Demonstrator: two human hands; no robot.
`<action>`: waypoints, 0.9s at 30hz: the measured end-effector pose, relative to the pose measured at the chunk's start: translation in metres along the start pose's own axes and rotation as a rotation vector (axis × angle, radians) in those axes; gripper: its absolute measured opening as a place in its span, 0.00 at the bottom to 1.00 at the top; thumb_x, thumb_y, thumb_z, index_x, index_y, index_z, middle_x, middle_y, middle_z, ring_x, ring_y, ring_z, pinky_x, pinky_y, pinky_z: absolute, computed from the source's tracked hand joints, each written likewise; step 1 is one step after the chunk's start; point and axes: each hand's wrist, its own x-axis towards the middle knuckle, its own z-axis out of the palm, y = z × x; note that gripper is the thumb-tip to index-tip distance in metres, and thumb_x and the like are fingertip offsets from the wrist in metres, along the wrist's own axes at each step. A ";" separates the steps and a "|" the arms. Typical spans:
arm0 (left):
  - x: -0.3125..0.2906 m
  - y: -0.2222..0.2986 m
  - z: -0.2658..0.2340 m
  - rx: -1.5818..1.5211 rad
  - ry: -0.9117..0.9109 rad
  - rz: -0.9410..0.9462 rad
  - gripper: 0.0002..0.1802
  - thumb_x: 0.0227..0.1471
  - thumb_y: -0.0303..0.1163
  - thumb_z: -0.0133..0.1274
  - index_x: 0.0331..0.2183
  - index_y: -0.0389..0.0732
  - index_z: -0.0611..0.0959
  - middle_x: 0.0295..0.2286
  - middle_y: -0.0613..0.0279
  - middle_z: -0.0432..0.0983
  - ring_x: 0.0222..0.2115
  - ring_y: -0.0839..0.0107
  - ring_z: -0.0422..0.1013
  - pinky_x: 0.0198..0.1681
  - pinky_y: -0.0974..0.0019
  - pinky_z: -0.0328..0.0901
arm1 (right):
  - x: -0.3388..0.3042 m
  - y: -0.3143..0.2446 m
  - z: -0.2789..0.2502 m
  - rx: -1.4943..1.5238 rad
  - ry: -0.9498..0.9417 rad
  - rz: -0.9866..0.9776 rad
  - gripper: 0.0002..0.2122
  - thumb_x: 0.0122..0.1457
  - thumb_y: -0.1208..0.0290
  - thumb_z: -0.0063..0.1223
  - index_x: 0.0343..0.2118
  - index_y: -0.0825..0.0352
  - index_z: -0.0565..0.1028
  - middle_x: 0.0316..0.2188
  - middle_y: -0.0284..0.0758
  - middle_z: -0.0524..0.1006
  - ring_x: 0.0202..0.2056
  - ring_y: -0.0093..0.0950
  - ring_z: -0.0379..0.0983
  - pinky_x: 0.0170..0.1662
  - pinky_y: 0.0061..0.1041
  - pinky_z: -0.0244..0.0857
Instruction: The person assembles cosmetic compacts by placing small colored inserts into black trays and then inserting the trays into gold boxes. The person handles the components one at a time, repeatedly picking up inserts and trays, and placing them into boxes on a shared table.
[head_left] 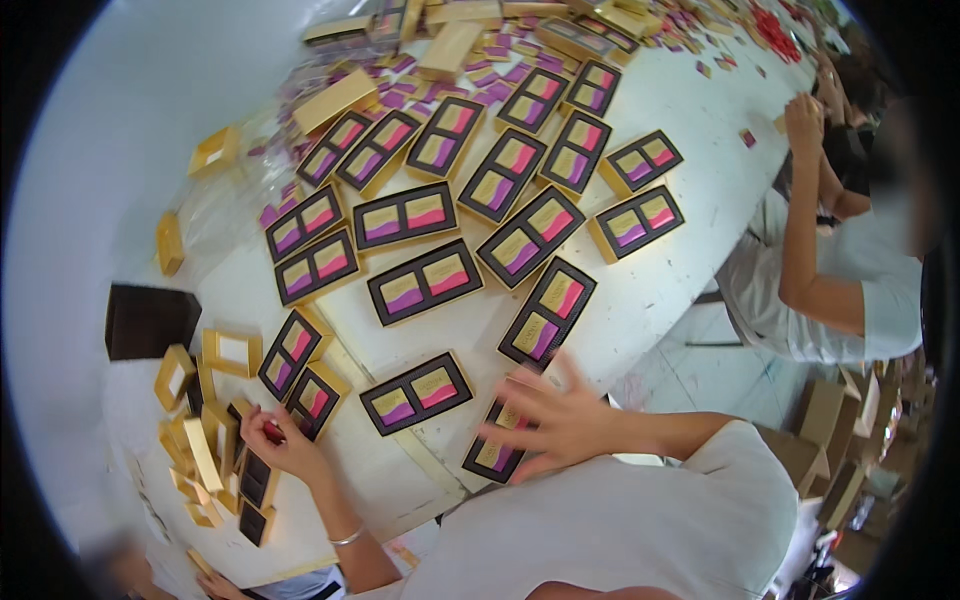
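Observation:
My right hand (560, 415) is spread, its fingers apart over a gold-edged box (490, 455) near the table's front edge. That box has a black insert and is partly hidden by the hand. My left hand (290, 450) is closed at the fingertips, with a small dark reddish bit showing between them. It is beside a gold box (318, 398) with a pink-and-gold packet in one compartment. Just below it lie boxes with bare black inserts (257, 480). Between my hands sits a filled box (416, 393) with one purple-and-gold and one pink-and-gold packet.
Several filled boxes (423, 282) cover the middle of the white table (640, 300). Loose purple packets (395, 99) are heaped at the back. Gold sleeves (203, 455) and a dark open box (152, 320) stand at left. A co-worker (820, 270) sits at right, near cardboard boxes (825, 415).

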 end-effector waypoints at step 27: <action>-0.033 0.237 0.197 -0.288 -0.408 0.020 0.14 0.54 0.24 0.38 0.43 0.38 0.73 0.54 0.51 0.57 0.57 0.50 0.47 0.58 0.52 0.42 | -0.041 0.358 -0.126 -0.528 0.079 0.888 0.38 0.45 0.39 0.47 0.59 0.50 0.55 0.60 0.44 0.47 0.61 0.44 0.42 0.57 0.55 0.36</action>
